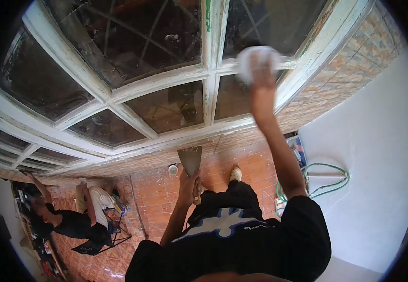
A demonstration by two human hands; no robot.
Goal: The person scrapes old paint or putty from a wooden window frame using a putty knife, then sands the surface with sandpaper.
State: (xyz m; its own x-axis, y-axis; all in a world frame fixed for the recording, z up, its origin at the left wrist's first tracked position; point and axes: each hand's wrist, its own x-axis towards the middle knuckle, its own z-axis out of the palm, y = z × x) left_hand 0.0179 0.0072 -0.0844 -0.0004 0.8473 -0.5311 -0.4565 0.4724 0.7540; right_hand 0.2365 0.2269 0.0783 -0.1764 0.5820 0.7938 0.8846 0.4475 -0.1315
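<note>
My left hand (pixel 186 189) is wrapped around the handle of a wide putty knife (pixel 190 160), its blade pointing up toward the wall below the window. My right hand (pixel 263 75) is raised to the window frame (pixel 212 77) and presses a round white pad (pixel 249 66) at a crossing bar near the right side. Motion blurs the pad and fingers, so its material cannot be made out. White paint on the frame is worn and patchy, with green traces showing. Several glass panes (pixel 166 105) sit between the bars, some smudged.
A small white cup (pixel 173 169) stands on the speckled tile floor (pixel 157 202). A coiled green hose (pixel 328 165) lies right, beside the white wall (pixel 373 141). At left, another person (pixel 74 223) sits on a folding chair (pixel 119 235), reaching to the window's lower part.
</note>
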